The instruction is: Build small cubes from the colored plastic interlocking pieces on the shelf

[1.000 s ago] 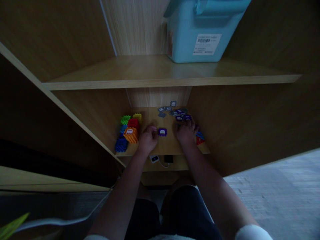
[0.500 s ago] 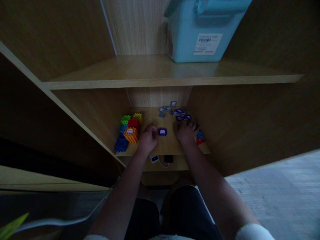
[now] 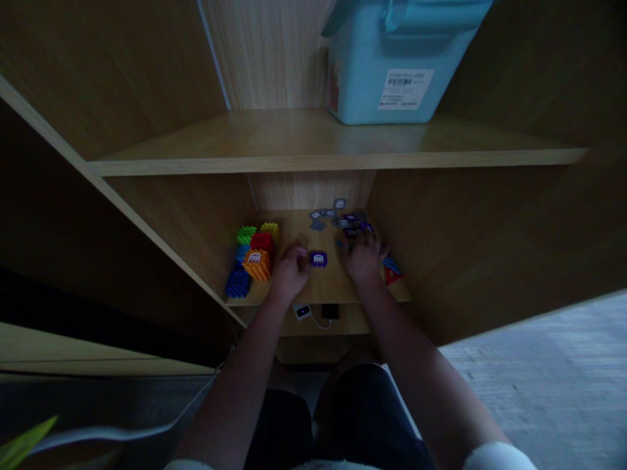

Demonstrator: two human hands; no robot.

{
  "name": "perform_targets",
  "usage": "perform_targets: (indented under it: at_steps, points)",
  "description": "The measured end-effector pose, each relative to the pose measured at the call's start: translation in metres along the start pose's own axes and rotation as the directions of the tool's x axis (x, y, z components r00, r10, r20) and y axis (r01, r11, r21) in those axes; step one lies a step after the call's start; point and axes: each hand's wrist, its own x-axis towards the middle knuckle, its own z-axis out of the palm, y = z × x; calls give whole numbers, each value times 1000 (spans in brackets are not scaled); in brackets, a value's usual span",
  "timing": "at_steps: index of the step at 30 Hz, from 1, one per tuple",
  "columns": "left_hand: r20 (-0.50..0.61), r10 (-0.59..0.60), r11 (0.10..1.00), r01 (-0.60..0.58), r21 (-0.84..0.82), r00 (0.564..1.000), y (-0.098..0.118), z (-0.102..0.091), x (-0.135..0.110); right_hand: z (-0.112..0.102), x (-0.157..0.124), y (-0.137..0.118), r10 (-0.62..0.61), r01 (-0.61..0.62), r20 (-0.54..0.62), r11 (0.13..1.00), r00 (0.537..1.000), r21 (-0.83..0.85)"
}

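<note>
Both of my hands reach into a low wooden shelf compartment (image 3: 313, 290). My left hand (image 3: 290, 269) rests curled on the shelf, fingers closed, right beside a purple toothed piece (image 3: 318, 259) that it touches or nearly touches. My right hand (image 3: 363, 256) lies further back with fingers spread over a heap of flat purple and grey pieces (image 3: 340, 219). Whether it grips one is hidden. A stack of coloured toothed cubes (image 3: 252, 258), green, yellow, red, orange and blue, stands left of my left hand.
A light blue plastic box (image 3: 392, 62) with a barcode label stands on the upper shelf (image 3: 313, 160). Red and blue pieces (image 3: 392, 269) lie by the right wall. A small white device and a black one (image 3: 313, 311) sit below the shelf edge. My knees are underneath.
My right hand has slid a little further back onto the heap of purple pieces. The left hand and the purple piece beside it have stayed put.
</note>
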Motion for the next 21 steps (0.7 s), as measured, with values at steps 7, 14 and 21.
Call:
perform_targets:
  at_steps: [7,14,21]
  points:
    - [-58,-13,990,5,-137,998,11,-9,-2,-22,-10,-12,-574,554,40,804,818,216]
    - [-79,17,976,-34,-214,997,10,-10,-4,-24,-17,-17,-782,702,99,600,615,384]
    - [-67,22,965,-39,-259,997,7,-7,-2,-18,-14,-13,-688,622,12,663,726,417]
